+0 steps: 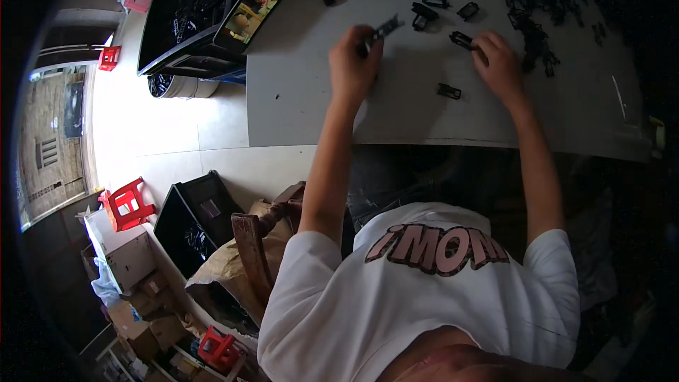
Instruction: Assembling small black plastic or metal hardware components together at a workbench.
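Observation:
Above the grey table, my left hand is closed on a small dark plastic piece, whose end sticks out past the thumb and fingers. My right hand pinches one end of a black oblong plastic frame at the tabletop. Between the hands and a little nearer to me lies another black plastic frame. Just beyond them are several similar parts, including a long frame, a dark clump and a short frame. My fingers partly cover both held pieces.
A heap of black parts spreads over the far right. At the far left, a phone showing a video leans on a large black bin full of parts. A bucket, black crate, wooden chair and red stool stand left.

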Available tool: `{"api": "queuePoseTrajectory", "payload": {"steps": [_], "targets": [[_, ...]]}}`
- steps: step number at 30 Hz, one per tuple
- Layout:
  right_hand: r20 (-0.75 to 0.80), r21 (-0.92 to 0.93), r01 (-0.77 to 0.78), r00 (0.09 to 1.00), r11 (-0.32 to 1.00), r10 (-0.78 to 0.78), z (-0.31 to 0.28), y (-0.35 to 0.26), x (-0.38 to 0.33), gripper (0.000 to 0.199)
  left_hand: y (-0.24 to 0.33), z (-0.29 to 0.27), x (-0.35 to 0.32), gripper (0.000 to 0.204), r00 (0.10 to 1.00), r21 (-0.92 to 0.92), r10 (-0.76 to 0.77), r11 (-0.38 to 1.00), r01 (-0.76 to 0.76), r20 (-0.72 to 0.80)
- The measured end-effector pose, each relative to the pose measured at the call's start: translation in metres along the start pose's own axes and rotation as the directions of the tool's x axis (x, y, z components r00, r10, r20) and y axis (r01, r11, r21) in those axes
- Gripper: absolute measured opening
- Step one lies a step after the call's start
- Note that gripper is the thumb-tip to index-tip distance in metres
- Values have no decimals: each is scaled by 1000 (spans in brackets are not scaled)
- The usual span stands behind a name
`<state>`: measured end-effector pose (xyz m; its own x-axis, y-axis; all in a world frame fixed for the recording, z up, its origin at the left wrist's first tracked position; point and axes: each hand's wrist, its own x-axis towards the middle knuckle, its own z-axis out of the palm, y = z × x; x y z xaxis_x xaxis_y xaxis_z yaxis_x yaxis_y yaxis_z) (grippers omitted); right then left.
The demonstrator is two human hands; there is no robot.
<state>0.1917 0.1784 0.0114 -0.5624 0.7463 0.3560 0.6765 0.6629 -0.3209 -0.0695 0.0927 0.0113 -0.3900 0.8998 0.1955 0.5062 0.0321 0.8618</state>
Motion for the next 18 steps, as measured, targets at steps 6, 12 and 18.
{"api": "queuePoseTrajectory", "payload": {"steps": [6, 12, 18], "targets": [[547, 647, -713, 681, 270, 487, -16, -17, -29, 9, 1, -8, -60, 24, 971, -215, 131, 973, -87, 198], [326, 392, -607, 794, 691, 513, -13, -8, -41, 9, 9, -1, -68, 23, 952, -203, 86, 979, -26, 294], [39, 320, -410, 907, 854, 420, -4, 2, -35, 20, 10, -3, -71, 24, 949, -125, 19, 992, 22, 314]]}}
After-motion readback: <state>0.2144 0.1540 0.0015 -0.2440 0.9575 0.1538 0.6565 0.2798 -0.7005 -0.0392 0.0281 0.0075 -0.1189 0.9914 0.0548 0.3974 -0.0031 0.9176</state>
